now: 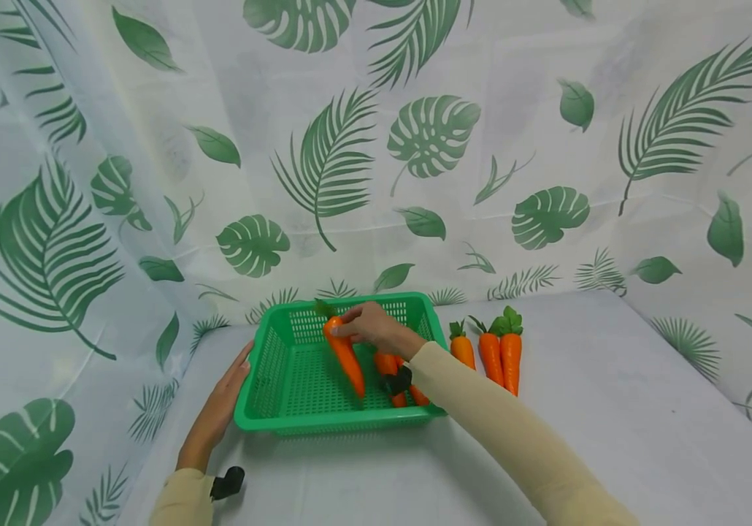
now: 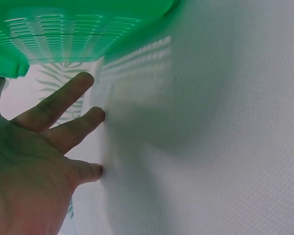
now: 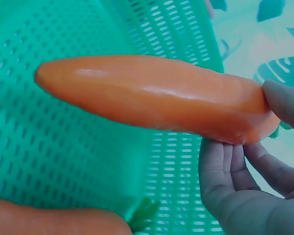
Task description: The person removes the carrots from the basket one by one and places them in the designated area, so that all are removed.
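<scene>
While left hand (image 1: 218, 409) lies flat, fingers straight, against green basket (image 1: 264, 365) left wall, steadying it, right hand (image 1: 372, 329) pinches carrot (image 1: 344, 356) at leafy end, tip angled down inside basket. Best lower tip gently to mesh floor beside two carrots (image 1: 394, 374) already in. Beyond basket, three carrots (image 1: 490, 351) wait on table (image 1: 612, 394).

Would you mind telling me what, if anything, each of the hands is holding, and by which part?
The right hand holds a carrot by its thick top end, over the green basket. The left hand holds nothing; it rests against the basket's side.
</scene>
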Motion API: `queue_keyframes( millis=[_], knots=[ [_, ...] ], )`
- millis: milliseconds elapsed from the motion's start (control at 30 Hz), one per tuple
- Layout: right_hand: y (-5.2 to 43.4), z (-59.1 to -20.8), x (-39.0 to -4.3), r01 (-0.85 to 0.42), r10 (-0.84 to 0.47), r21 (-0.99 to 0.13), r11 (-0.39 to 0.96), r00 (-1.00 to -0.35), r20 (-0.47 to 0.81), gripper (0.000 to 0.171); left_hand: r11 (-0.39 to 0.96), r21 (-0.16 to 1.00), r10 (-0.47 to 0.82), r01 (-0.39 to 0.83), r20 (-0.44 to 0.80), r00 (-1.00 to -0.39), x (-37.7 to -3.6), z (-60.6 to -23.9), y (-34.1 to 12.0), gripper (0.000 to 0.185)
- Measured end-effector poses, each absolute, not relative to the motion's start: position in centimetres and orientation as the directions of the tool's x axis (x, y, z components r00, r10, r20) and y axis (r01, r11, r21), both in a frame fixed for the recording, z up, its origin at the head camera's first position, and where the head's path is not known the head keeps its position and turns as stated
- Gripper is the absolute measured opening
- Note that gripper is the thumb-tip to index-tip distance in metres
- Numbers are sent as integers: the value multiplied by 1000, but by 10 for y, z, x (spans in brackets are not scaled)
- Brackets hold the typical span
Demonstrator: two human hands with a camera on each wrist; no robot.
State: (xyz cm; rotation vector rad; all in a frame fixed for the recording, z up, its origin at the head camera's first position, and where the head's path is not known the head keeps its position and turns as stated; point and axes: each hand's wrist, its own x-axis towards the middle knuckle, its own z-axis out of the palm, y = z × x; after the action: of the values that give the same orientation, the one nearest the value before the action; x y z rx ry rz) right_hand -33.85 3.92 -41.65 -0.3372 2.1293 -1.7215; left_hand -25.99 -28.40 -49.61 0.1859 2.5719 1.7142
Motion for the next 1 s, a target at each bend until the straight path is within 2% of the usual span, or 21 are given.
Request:
queue_keyframes(
  millis=[400, 700, 1000],
  knots=[
    [71, -398, -332, -3, -399, -971, 238, -912, -95, 54, 371, 925, 129, 78, 32, -991, -261, -497, -284, 63],
    [98, -386, -328, 4, -368, -996, 88, -929, -36, 49, 378, 923, 126, 72, 26, -992, -262, -498, -285, 62],
    [133, -379, -318, -9, -329, -998, 60, -944, -12, 52, 392, 917, 122, 75, 29, -992, -260, -497, -285, 63]
  ],
)
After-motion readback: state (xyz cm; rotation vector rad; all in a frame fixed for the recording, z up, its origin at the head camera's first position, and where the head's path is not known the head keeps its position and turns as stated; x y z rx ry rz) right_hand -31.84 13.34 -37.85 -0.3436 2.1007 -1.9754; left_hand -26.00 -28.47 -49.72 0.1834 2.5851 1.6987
